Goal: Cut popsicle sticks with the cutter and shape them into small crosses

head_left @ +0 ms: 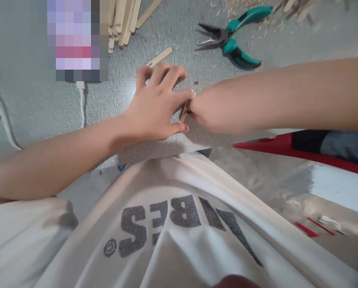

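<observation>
My left hand (157,102) lies palm down on the table, its outer fingers spread and bent. Its thumb and index finger steady a short wooden craft stick (183,114) from both ends. Against that stick presses my right hand (210,106), curled closed with the knuckles toward me; its fingertips and whatever they grip are hidden. Just beyond my left fingers lies another craft stick (161,57) with a small dark slot near its lower end. Long-nose pliers (224,40) with teal and black handles rest with jaws apart, past my right hand.
A bundle of craft sticks (123,20) lies at the back. Wood shavings (245,8) and stick pieces (302,10) are scattered at back right. A white cable (82,104) leads from a blurred-out device (73,38). The table edge runs close to my white shirt (179,232); a red chair (266,146) stands right.
</observation>
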Tool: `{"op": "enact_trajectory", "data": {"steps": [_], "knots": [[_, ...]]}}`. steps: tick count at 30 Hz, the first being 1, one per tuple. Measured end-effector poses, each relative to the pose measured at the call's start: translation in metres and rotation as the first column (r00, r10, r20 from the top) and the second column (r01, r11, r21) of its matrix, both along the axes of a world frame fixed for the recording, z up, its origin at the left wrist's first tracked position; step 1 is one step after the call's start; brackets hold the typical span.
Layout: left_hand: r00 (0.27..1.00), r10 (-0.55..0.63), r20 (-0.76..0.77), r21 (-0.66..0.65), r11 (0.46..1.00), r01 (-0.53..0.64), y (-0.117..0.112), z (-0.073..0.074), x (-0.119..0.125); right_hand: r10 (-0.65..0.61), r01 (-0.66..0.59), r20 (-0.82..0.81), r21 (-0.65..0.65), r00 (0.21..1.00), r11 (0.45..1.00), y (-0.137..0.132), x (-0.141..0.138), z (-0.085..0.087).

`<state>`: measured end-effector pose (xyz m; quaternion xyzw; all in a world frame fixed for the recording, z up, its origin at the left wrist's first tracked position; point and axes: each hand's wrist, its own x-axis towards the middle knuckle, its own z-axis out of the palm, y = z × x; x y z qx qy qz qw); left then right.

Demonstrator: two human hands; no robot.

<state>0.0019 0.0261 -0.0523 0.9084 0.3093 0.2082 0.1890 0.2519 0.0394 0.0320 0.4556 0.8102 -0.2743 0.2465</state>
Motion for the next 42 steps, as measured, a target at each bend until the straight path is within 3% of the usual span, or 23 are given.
{"op": "enact_trajectory", "data": {"steps": [2, 5, 7, 9, 11, 14, 20, 23, 29, 32, 37, 42], "knots": [[0.995, 0.077, 0.062, -0.013, 0.997, -0.076, -0.001, 0.002, -0.001, 0.087, -0.087, 0.082, 0.002, 0.993, 0.996, -0.004, -0.017, 0.026], [0.935, 0.212, 0.285, -0.030, 0.977, -0.212, 0.000, 0.008, -0.004, -0.026, -0.030, 0.294, 0.184, 0.955, 0.982, -0.011, -0.040, 0.067], [0.861, 0.303, 0.409, -0.091, 0.952, -0.292, 0.003, 0.014, -0.005, -0.053, -0.003, 0.269, 0.204, 0.962, 0.979, -0.013, -0.049, 0.087], [0.811, 0.376, 0.449, -0.215, 0.926, -0.311, 0.005, 0.022, -0.005, -0.098, 0.061, 0.186, 0.194, 0.978, 0.979, -0.014, -0.051, 0.095], [0.805, 0.417, 0.422, -0.325, 0.898, -0.296, 0.006, 0.029, -0.005, -0.157, 0.129, 0.090, 0.254, 0.984, 0.958, -0.012, -0.046, 0.090], [0.809, 0.439, 0.391, -0.376, 0.878, -0.296, 0.005, 0.038, -0.006, -0.184, 0.230, -0.181, 0.276, 0.966, 0.933, -0.006, -0.033, 0.071], [0.770, 0.497, 0.400, -0.392, 0.852, -0.346, 0.004, 0.045, -0.010, -0.178, 0.291, -0.564, 0.115, 0.806, 0.950, 0.006, -0.018, 0.038], [0.750, 0.547, 0.373, -0.452, 0.813, -0.368, 0.003, 0.045, -0.011, -0.251, 0.310, -0.644, -0.023, 0.722, 0.951, 0.008, -0.014, 0.027], [0.682, 0.624, 0.383, -0.531, 0.752, -0.391, 0.001, 0.045, -0.011, -0.326, 0.317, -0.670, -0.141, 0.667, 0.938, 0.005, -0.008, 0.011], [0.671, 0.610, 0.422, -0.511, 0.771, -0.380, -0.002, 0.045, -0.010, -0.490, 0.334, -0.676, -0.359, 0.550, 0.871, 0.001, -0.011, 0.012], [0.700, 0.577, 0.420, -0.490, 0.794, -0.360, -0.008, 0.048, -0.010, -0.730, 0.266, -0.617, -0.681, 0.293, 0.682, -0.007, -0.022, 0.017], [0.716, 0.591, 0.371, -0.488, 0.780, -0.391, -0.011, 0.052, -0.009, -0.813, 0.223, -0.542, -0.783, 0.213, 0.581, -0.008, -0.026, 0.014]]}}
